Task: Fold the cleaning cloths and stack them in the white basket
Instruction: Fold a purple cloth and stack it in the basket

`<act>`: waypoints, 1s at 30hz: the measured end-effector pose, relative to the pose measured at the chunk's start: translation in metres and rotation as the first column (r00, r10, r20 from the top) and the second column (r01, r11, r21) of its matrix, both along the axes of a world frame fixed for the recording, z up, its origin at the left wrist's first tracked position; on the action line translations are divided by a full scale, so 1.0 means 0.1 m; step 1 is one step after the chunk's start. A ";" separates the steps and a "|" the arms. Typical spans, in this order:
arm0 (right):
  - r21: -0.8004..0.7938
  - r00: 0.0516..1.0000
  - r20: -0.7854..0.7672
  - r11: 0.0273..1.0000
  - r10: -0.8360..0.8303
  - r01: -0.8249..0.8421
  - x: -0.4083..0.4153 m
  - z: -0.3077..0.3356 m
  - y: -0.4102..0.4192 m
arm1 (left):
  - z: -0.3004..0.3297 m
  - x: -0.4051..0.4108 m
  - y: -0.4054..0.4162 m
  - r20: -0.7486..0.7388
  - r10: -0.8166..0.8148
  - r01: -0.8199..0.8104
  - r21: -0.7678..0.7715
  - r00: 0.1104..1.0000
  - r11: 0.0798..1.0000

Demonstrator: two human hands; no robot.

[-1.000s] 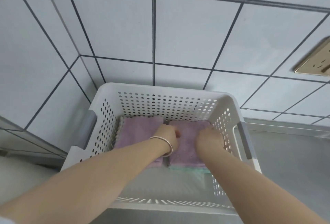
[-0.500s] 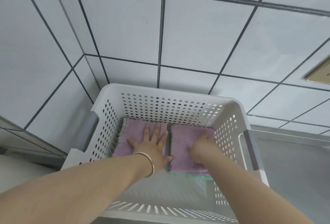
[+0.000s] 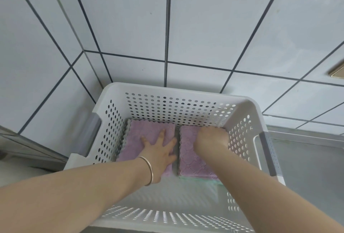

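A corner of pale tiled wall (image 3: pixel 121 28) with dark grout is seen behind the white basket (image 3: pixel 178 91), which is set on a grey worktop (image 3: pixel 307 167). Two folded purple cloths are laid side by side against the basket's far wall. The left hand (image 3: pixel 158 152) is spread flat, fingers straight, on the left cloth (image 3: pixel 147 132). The right hand (image 3: pixel 212 139) is bent down onto the right cloth (image 3: pixel 188 160) near the basket's right wall; whether its fingers are curled round anything cannot be told. A green cloth edge (image 3: pixel 208 179) shows beneath the right cloth. If the hands are dragged out, the folds could be pulled open or the stacks skewed. Open floor is left along the basket's near side; little room remains by its perforated walls.
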State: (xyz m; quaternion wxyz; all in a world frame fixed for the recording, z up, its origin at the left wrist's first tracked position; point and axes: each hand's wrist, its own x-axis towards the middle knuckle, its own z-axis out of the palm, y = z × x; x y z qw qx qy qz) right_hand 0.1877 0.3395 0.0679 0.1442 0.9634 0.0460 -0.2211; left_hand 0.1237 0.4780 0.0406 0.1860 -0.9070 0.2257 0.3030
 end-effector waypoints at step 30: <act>0.255 0.866 -0.398 0.871 -0.302 0.420 -0.03 -0.06 -0.25 | 0.07 0.00 0.20 -0.112 0.381 -0.385 -0.008 0.918 0.923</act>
